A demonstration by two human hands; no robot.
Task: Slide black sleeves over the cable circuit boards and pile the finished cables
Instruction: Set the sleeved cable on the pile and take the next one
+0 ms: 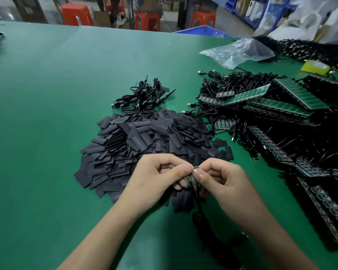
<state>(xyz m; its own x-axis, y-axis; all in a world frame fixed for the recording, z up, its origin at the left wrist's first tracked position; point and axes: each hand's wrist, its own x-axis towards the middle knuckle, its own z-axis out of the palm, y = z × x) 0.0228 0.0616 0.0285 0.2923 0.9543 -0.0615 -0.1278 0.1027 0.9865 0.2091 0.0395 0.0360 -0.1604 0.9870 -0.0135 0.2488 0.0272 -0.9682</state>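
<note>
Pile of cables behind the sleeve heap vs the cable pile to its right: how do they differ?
The small cable pile behind the sleeve heap is compact; the right-hand cable pile is bigger and sprawls wider. The small pile's cable ends wear black sleeves, with no green showing; the right-hand pile has bare green boards and panel strips on top. Both are thin black cables with USB plugs, lying on the green table.
</note>
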